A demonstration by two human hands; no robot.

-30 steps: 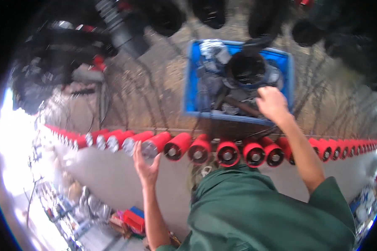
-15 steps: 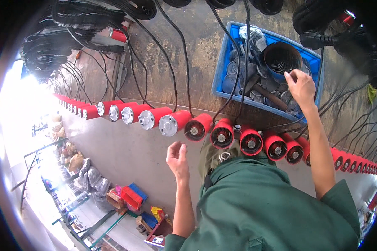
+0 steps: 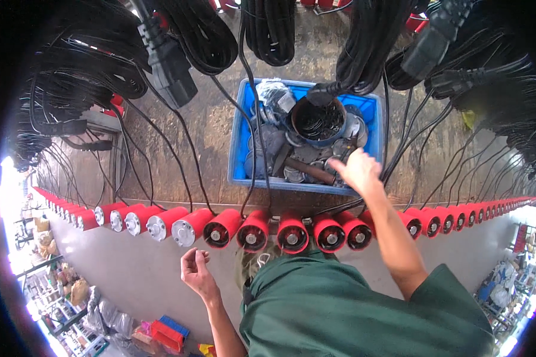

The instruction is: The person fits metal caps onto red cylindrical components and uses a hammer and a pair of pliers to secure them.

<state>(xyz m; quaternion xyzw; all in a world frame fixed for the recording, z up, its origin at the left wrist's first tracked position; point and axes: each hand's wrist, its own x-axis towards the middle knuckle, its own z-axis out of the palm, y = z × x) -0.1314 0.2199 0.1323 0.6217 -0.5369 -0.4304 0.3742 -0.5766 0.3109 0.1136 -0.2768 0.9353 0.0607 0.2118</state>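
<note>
My right hand (image 3: 361, 171) is above the front right corner of a blue plastic bin (image 3: 239, 137), thumb stretched out apart from the fingers, with nothing seen in it. Inside the bin are round grey metal discs (image 3: 293, 174), a hammer (image 3: 311, 171) and a round tin (image 3: 301, 132) of small dark parts. My left hand (image 3: 198, 272) is closed, fingers curled toward the thumb; what they hold, if anything, is hidden. Just beyond it a red cylindrical housing (image 3: 192, 225) shows a silver end cap. To its right, an uncapped red housing (image 3: 220, 229) shows a dark inside with a metal shaft.
A long row of red housings lines the front edge of a worn wooden table (image 3: 202, 137). Black cables run from them to hanging bundles (image 3: 271, 30) and a plug (image 3: 171, 71). A red crate (image 3: 167, 336) stands on the floor at lower left.
The view has shifted, so the bin and housings appear further left and more level. My right hand has moved from beside the tin to the bin's front right corner. My left fingers are more curled.
</note>
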